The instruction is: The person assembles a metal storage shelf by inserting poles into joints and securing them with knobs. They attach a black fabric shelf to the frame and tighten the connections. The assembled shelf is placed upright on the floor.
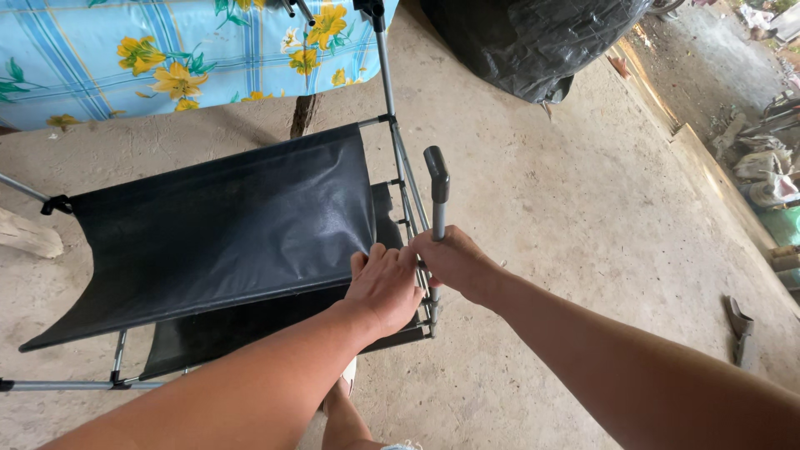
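Closed around a grey pole [437,204], the right hand [457,262] holds it upright beside the rack [398,150]; the left hand [385,287] rests flat-fingered on the black fabric shelf [217,229], above the concrete floor [567,217].

Seen from above, both forearms are bare to the frame's edge, with no sleeves, watch or rings on the left hand [385,285] or right hand [457,262]. At six o'clock, a bare leg ends in a pale sandal [348,377].
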